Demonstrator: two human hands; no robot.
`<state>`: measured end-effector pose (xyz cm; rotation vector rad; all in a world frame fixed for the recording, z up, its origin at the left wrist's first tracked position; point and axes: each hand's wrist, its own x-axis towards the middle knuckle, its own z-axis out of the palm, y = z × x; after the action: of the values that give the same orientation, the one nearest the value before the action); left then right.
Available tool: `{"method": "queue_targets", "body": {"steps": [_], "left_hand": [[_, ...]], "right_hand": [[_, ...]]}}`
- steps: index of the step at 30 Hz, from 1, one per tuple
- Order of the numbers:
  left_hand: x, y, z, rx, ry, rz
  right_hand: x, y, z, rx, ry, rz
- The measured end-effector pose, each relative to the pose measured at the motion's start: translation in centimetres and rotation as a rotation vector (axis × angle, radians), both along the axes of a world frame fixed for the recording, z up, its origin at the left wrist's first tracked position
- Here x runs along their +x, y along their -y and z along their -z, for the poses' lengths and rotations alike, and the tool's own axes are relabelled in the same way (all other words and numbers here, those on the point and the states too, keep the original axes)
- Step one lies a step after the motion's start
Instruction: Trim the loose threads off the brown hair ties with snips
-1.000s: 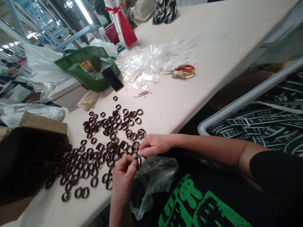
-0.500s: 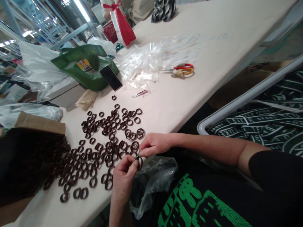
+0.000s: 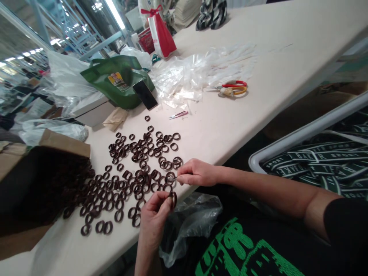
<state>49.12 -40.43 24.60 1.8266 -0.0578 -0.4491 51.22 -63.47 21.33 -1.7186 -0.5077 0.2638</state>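
Between the thumb and forefinger of my left hand [image 3: 155, 212] is a dark brown ring [image 3: 174, 200], held at the table's front edge. My right hand [image 3: 198, 172] is closed in a pinch on a small metal tool [image 3: 171, 178], whose thin tip shows past the fingers; its kind is hard to make out. The two hands are a little apart. Many similar brown rings [image 3: 119, 215] lie scattered over the table beside them. More spill from an open cardboard box [image 3: 64, 145] lying at the left.
Small snips [image 3: 178, 114], red-and-yellow-handled scissors [image 3: 234, 88], a phone [image 3: 145, 94] and clear plastic bags [image 3: 184, 73] lie further back. A green bag [image 3: 120, 82] stands behind. Clear plastic [image 3: 191, 218] hangs below the edge. At right, a white-rimmed bin [image 3: 255, 159] holds patterned straps [image 3: 313, 161].
My right hand has drawn away from my left, and the metal tool's tip now shows clear of the ring. The whole view has shifted slightly.
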Motion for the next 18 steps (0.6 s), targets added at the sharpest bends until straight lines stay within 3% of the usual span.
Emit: {"method": "queue_targets", "body": {"steps": [5, 9, 14, 18], "left_hand": [[-2.6, -4.2, 2.0, -0.006, -0.069, -0.139], [-4.5, -6.6, 3.1, 0.018, -0.106, -0.198], [-6.2, -5.0, 3.0, -0.059, -0.066, -0.329], [-7.6, -3.9, 4.2, -0.030, 0.065, -0.494]], "right_hand": [[-0.1, 1.1, -0.6, 0.095, -0.065, 0.193], [-0.8, -0.4, -0.8, 0.140, -0.103, 0.120], [-3.1, -5.6, -0.1, 0.081, -0.028, 0.017], [-4.1, -9.1, 1.1, -0.017, 0.096, -0.048]]}}
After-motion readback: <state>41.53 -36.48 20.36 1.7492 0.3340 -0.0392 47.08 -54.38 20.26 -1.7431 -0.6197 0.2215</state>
